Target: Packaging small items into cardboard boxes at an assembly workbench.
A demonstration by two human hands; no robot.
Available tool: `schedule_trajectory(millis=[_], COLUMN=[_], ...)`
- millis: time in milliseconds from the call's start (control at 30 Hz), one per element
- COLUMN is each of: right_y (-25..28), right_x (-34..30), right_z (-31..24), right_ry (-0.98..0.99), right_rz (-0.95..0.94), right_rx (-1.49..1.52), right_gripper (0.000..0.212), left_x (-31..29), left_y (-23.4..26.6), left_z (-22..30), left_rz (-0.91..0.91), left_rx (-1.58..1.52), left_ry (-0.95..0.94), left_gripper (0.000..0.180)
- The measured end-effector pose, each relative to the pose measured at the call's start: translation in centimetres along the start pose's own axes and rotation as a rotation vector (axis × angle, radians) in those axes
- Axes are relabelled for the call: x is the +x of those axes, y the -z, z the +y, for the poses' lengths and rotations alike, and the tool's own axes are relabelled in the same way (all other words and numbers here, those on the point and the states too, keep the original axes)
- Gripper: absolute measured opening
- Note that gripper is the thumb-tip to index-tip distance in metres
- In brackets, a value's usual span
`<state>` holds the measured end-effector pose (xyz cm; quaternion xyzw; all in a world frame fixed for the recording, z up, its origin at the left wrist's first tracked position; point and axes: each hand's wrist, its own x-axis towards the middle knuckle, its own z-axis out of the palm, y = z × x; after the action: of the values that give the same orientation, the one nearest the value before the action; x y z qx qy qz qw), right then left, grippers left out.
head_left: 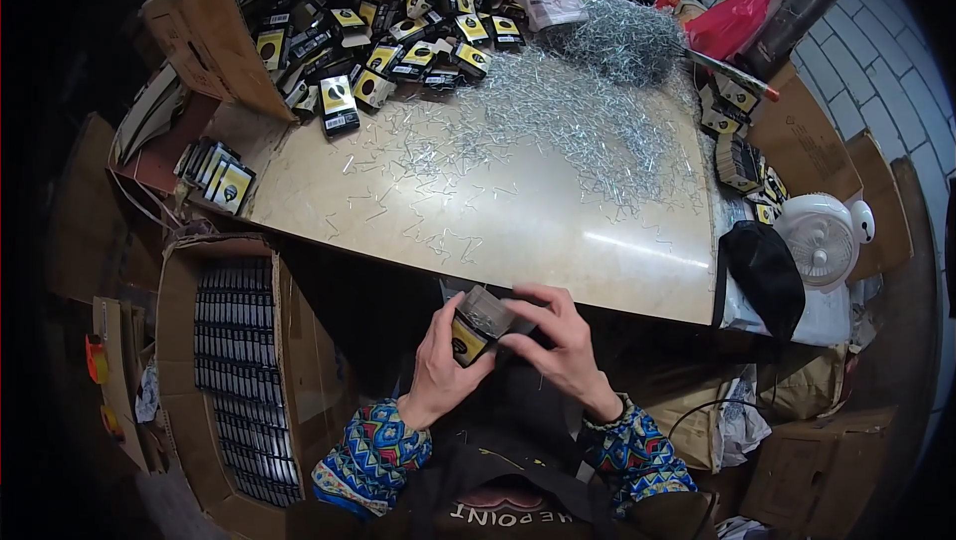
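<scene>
Near the table's front edge, my left hand (440, 366) grips a small black-and-yellow cardboard box (466, 339), its thumb on one side and fingers on the other. Grey uncoated cardboard shows at the box's upper end, which seems to be unfolded; what lies inside cannot be made out. Close to that end is my right hand (563, 341), thumb and fingers curved and apart, slightly blurred. Loose bent wire pieces (443, 236) lie scattered on the pale tabletop (558, 241) beyond both hands.
A dense heap of wire pieces (622, 42) rises at the back. Many small boxes (408, 32) pile up at the back left. An open carton (289, 341) at left holds rows of packed boxes. On the right are a white fan (822, 246) and a black cloth (765, 276).
</scene>
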<state>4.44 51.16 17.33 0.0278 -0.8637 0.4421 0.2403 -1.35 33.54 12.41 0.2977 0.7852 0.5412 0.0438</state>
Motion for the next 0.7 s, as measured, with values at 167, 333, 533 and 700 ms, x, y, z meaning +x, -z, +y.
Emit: schedule_trajectory(millis=[167,333,533,700], right_y=[-1.2,-1.6,-2.5,-1.0], right_x=[0.3,0.1,-0.4,-1.1], right_z=[1.4,1.8,-0.2,0.5], right_ry=[-0.188,-0.192,-0.239,-0.449], right_rz=[-0.057,0.038,0.237,-0.109], right_rx=[0.182,0.195,0.248,0.315], right_gripper=[0.029,0.023,0.023,0.017], left_x=[0.5,0.3,0.6,1.0], left_y=[0.5,0.3,0.0,0.0], left_z=[0.5,0.6,0.7,0.7], left_rz=[-0.040,-0.012,0.049,0.007], left_rx=[0.171,0.133,0.053,-0.221], left_ry=[-0.263,-0.109,0.003,0.138], left_gripper=[0.078,0.080,0.083,0.083])
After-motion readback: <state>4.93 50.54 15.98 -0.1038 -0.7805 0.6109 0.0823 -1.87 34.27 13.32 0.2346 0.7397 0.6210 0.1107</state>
